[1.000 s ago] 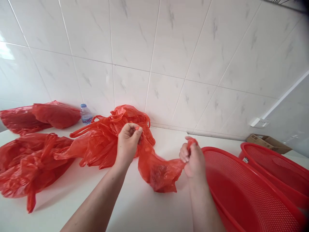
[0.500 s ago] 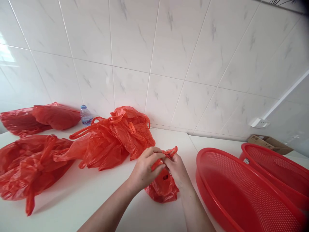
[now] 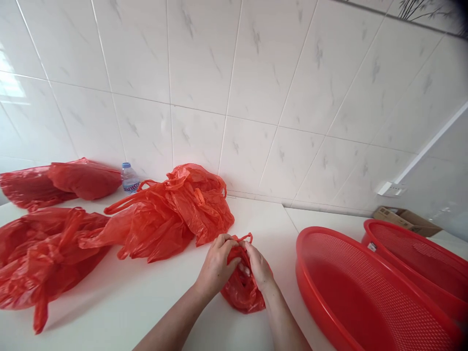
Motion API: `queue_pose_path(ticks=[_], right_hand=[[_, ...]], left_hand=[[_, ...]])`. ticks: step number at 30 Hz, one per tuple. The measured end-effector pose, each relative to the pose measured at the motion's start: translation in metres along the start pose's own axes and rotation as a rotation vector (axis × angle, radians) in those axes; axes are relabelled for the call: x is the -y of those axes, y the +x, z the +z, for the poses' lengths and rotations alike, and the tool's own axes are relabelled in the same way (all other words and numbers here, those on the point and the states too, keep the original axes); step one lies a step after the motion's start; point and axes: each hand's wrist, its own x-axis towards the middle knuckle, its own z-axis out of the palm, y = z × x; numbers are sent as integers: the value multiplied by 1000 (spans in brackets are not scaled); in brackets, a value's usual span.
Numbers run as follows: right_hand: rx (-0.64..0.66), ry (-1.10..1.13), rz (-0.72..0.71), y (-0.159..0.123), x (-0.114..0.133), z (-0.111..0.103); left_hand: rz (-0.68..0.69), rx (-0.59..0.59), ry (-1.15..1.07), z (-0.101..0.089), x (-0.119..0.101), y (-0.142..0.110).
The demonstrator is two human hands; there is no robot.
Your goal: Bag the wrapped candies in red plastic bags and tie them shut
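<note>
Two bare hands at work on a white table (image 3: 120, 302), viewed from within the room. The left hand (image 3: 218, 263) and the right hand (image 3: 260, 268) both grasp the upper edge of a small red bag (image 3: 245, 303); some fingers are hidden in its folds. The bag sits low between the hands, nearer the person than the crumpled red bags (image 3: 197, 202) and left of the nearer red basket (image 3: 308, 278). A capped bottle (image 3: 129, 178) stands near the wall (image 3: 197, 73).
</note>
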Motion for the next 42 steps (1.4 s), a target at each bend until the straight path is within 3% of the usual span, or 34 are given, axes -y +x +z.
queue_pose_path(ticks=[4,7,10,12,17,20,25,31,33,37,42], right_hand=[[-42,-34,5,-3,1,-3],[-46,-52,-25,-4,4,-9],[20,80,-57,-6,6,-16],[57,137,-49,-8,5,-20],[91,-42,-45,-6,-4,-26],[90,-31,-37,-3,-8,-26],[-51,-146,-60,-2,-9,-22],[-486,-465,-162,1,-13,-21],[-544,-447,-154,3,-15,-23],[-371,-227,-145,3,-12,-24],[-178,-24,-99,-2,-3,-31]], left_hand=[[-53,43,-86,3,0,-3],[-215,22,-327,1,1,-3],[-354,-43,-473,-2,3,-2],[-372,-56,-471,-2,6,-2],[-369,-83,-395,7,13,-7],[-333,-87,-351,12,13,-11],[-204,-116,-269,14,10,-15],[-64,-119,-156,17,12,-18],[-8,-104,-93,19,12,-19],[54,-82,-22,20,11,-22],[5,-88,7,16,12,-21]])
